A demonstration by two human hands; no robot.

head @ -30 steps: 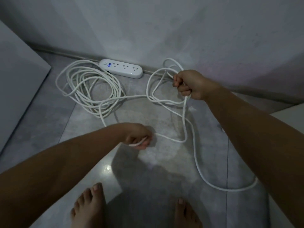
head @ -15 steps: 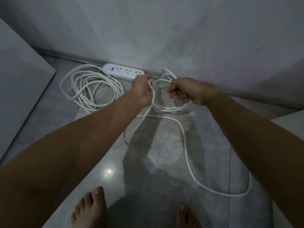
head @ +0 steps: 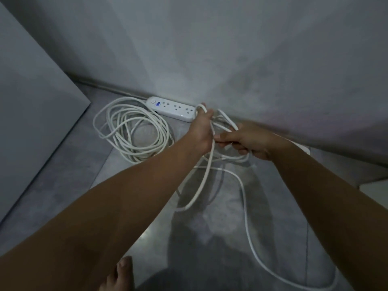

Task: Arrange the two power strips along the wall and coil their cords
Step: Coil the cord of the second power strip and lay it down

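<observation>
A white power strip [head: 172, 109] with a blue light lies along the foot of the wall. Its cord lies in a loose coil [head: 134, 131] on the floor to its left. A second white cord [head: 245, 198] runs from the lower right across the floor up to my hands. My left hand [head: 201, 129] grips a strand of it just right of the strip's end. My right hand [head: 249, 141] holds several gathered loops beside it. A small white piece [head: 303, 148] shows behind my right forearm at the wall; I cannot tell what it is.
A grey wall [head: 231, 59] rises at the back. A pale panel [head: 31, 106] stands at the left. My bare toes [head: 121, 274] show at the bottom edge. A light surface edge [head: 373, 192] sits at the far right.
My left hand rose from the floor with a strand and met my right hand near the strip. The loose cord on the floor has shortened and drawn in toward the loops.
</observation>
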